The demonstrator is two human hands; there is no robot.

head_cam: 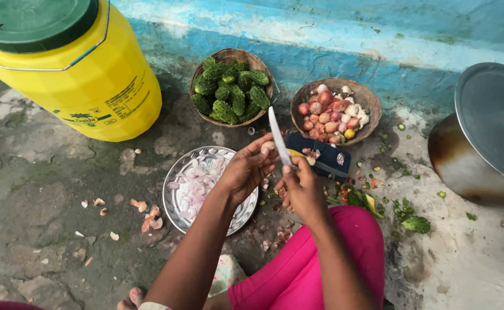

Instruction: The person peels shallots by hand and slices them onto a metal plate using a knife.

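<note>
My right hand grips a knife with a pale blade pointing up and away and a yellow handle. My left hand is beside it, fingertips pinching a small peeled shallot against the blade. Below the left hand lies a round steel plate holding pale sliced shallot pieces. A dark cutting board lies just beyond my hands.
A wicker basket of bitter gourds and a wicker basket of shallots and garlic stand by the blue wall. A yellow drum with green lid is at left, a metal pot with lid at right. Peels litter the concrete floor.
</note>
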